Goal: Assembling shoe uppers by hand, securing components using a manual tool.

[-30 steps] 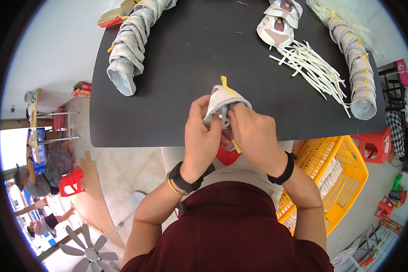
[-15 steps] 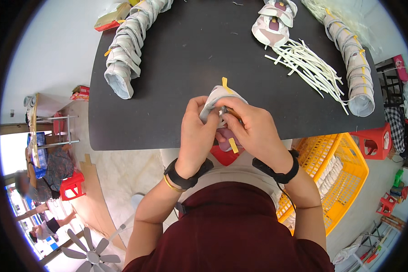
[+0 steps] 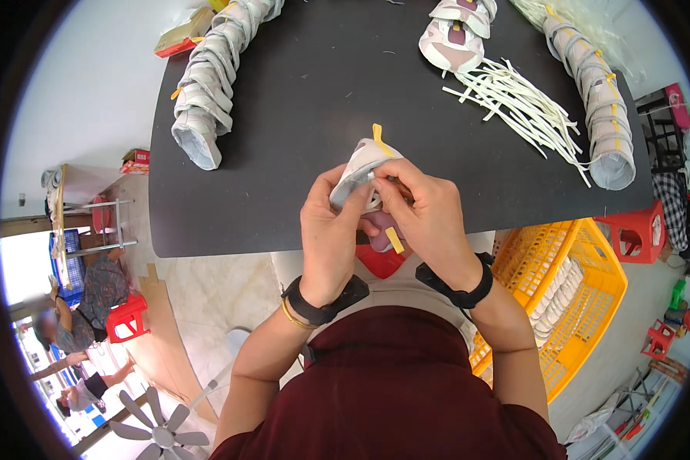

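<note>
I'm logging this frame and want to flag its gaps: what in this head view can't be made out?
- Shoe upper: mostly covered by the left hand and right hand.
- What the fingertips pinch at it: too small to tell.
- Row of stacked uppers: its far end is cut off by the top edge.
- Contents of the yellow crate: pale pieces, too small to identify.

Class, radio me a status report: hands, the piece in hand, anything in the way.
Left hand and right hand both grip the shoe upper. Yellow strip hangs below. Nothing in the way.
</note>
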`<move>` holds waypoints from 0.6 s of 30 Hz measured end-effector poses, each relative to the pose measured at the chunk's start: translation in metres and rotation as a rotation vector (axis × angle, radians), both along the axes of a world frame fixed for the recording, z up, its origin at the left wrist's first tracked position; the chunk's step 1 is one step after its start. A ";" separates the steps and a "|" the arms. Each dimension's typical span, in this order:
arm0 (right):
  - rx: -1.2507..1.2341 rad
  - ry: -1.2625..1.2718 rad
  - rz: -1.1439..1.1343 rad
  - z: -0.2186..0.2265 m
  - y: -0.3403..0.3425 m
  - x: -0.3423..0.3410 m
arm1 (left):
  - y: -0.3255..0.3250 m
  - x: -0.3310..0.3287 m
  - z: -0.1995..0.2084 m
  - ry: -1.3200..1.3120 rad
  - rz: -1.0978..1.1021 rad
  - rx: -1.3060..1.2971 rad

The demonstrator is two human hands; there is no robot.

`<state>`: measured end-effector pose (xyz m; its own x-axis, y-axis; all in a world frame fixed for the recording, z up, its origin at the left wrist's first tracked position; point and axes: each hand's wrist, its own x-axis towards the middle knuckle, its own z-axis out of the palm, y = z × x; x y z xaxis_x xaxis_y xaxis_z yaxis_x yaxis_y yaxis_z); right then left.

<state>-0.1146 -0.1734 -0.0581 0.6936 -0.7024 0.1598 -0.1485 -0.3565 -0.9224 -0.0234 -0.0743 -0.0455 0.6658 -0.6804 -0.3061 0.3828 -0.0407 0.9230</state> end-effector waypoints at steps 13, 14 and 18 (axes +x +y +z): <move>-0.384 -0.035 -0.009 -0.001 -0.003 0.008 | 0.000 0.018 0.009 0.061 -0.064 0.134; -0.390 -0.047 -0.005 -0.001 -0.003 0.007 | 0.001 0.018 0.010 0.059 -0.061 0.135; -0.373 -0.109 -0.039 -0.003 -0.003 0.008 | 0.001 0.020 0.011 0.076 -0.085 0.125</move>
